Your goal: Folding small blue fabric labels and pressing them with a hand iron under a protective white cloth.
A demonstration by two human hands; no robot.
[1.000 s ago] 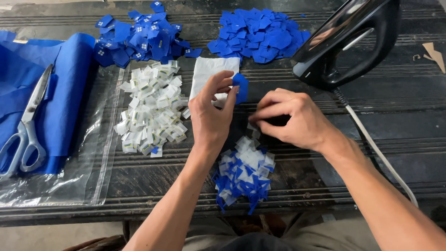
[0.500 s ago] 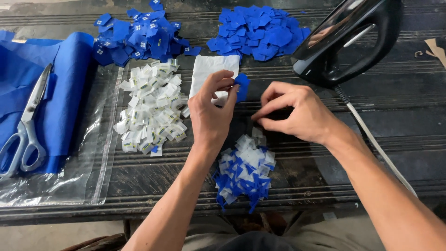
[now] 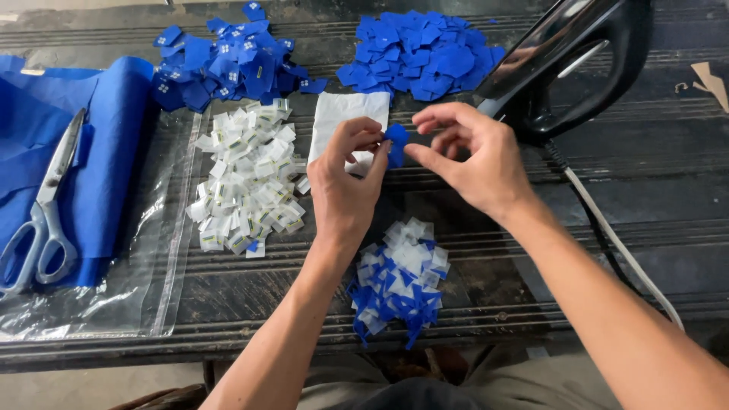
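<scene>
left hand (image 3: 345, 186) pinching a small blue fabric piece (image 3: 395, 144) over the white cloth (image 3: 338, 114)
right hand (image 3: 474, 159) is loosely spread just beside it, holding nothing. that scrap could easily slip down into the mixed pile (image 3: 399, 285) below, since only fingertips hold it.

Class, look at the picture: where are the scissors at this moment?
In the head view the scissors lie at the far left of the table, on the folded blue cloth, left of the heap of white labels.
</scene>
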